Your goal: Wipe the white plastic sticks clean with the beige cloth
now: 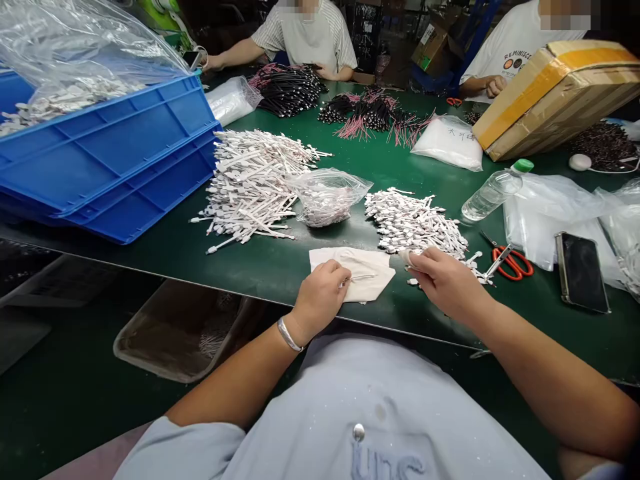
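Observation:
A white cloth (373,283) lies flat near the table's front edge. My left hand (323,290) rests on its left side, fingers closed on one end of a thin white cable (364,276) that stretches to the right over the cloth. Just right of the cloth, my right hand (443,277) is pinched on a small whitish piece (406,258), too small to identify. Behind it is a pile of short white cables (415,220). A larger pile of white cables (255,180) lies to the left, beside a clear plastic bag (327,200) filled with small parts.
Stacked blue crates (115,153) stand at the left. At the right are a water bottle (495,193), red-handled scissors (513,263), plastic bags (540,213) and a phone (583,272). A cardboard box (555,100) and bundles of black cables (290,90) are farther back. Two people sit opposite.

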`<action>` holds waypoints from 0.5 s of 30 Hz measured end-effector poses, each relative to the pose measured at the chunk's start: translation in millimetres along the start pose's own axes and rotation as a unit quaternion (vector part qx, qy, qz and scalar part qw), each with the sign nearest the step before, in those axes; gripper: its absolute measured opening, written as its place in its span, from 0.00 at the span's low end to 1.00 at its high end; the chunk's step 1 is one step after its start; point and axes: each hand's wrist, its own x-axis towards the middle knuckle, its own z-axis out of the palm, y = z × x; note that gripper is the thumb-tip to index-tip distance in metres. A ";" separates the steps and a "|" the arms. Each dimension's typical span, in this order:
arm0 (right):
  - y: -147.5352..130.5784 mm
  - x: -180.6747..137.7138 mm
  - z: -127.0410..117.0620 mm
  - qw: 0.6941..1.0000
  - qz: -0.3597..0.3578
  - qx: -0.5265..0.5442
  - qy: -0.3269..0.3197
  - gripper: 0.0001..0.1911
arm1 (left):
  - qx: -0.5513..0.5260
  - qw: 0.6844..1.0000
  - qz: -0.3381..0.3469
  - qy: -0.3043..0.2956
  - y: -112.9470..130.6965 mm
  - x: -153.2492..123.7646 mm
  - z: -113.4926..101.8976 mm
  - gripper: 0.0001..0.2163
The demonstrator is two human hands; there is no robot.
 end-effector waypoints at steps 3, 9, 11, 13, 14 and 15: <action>-4.4 -9.1 -2.9 0.996 0.037 0.077 0.024 0.11 | 0.033 0.999 0.023 -0.024 1.2 0.3 1.0 0.06; -25.7 4.1 17.6 0.918 0.105 0.381 -0.007 0.15 | 0.058 0.994 0.077 0.041 7.8 -1.3 -7.5 0.08; -31.9 8.4 24.2 0.863 0.124 0.489 -0.019 0.18 | 0.043 0.992 0.096 0.063 10.8 -3.3 -12.7 0.08; -36.9 9.5 27.4 0.814 0.141 0.563 -0.013 0.18 | 0.001 0.992 0.101 0.079 13.4 -5.5 -17.2 0.07; -38.8 9.1 27.8 0.796 0.148 0.586 -0.004 0.18 | -0.037 0.991 0.098 0.084 14.5 -6.4 -19.0 0.06; -40.1 8.3 27.7 0.784 0.154 0.602 0.003 0.18 | -0.085 0.988 0.090 0.087 15.6 -7.0 -20.5 0.06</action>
